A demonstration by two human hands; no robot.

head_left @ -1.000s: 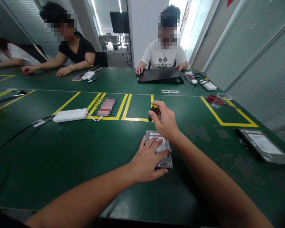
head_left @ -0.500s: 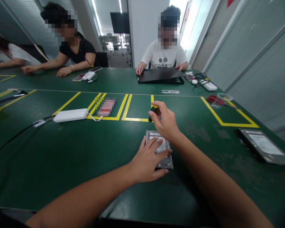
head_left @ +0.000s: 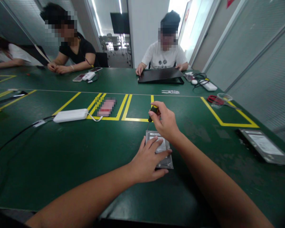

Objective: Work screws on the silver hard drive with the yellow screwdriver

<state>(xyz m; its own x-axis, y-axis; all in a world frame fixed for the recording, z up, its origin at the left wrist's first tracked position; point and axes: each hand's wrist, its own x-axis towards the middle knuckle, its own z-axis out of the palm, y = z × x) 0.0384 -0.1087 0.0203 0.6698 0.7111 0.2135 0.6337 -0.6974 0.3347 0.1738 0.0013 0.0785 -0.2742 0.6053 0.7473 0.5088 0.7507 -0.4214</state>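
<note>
A silver hard drive (head_left: 165, 160) lies flat on the green table (head_left: 61, 148) in front of me. My left hand (head_left: 148, 161) rests on it, fingers spread across its top and thumb against its near edge. My right hand (head_left: 166, 122) is closed around the black and yellow handle of a screwdriver (head_left: 153, 112), held upright with its thin tip down at the drive's far left corner.
A white power strip (head_left: 70, 115) with its cable lies to the left, and a second hard drive (head_left: 263, 145) to the right. Red scissors (head_left: 215, 99) and a plastic cup sit at the far right. Three people sit across the table, one with a black laptop (head_left: 160, 76).
My hands, the screwdriver and the drive have stayed put. The person in black at the far left has drawn an outstretched arm in, hands now together.
</note>
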